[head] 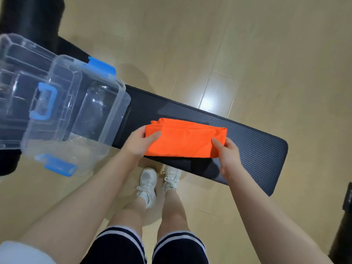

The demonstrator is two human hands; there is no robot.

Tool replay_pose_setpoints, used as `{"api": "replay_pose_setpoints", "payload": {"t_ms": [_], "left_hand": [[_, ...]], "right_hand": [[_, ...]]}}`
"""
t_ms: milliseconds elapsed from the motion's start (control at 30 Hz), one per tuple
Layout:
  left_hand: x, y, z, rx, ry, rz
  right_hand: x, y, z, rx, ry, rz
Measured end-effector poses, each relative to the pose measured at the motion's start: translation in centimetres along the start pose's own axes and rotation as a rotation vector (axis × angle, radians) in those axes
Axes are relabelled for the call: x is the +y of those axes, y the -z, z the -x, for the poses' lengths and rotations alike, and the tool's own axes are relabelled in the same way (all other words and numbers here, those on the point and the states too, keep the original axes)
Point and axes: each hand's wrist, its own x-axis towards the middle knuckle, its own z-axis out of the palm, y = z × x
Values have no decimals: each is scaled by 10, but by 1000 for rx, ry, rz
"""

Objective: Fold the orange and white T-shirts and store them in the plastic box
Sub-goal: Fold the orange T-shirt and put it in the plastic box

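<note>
A folded orange T-shirt (183,139) is held just above the dark padded bench (257,147). My left hand (140,142) grips its left edge, thumb on top. My right hand (227,152) grips its right edge. The clear plastic box (106,103) with blue latches stands open on the bench to the left of the shirt, and I see nothing inside it. Its clear lid (24,88) with a blue handle leans at the box's left side. No white T-shirt is in view.
The bench runs from upper left to lower right over a light wooden floor (247,54). My legs and white shoes (158,183) stand close against the bench's near edge. A black object (342,225) stands at the right edge.
</note>
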Motion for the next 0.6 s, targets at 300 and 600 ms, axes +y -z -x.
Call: {"api": "replay_pose_setpoints", "payload": {"t_ms": [300, 600], "left_hand": [[22, 98, 94, 284, -9, 489], [-35, 186, 74, 439, 162, 699]], "right_hand": [[-111, -111, 85, -246, 368, 358], [-111, -268, 117, -310, 656, 935]]}}
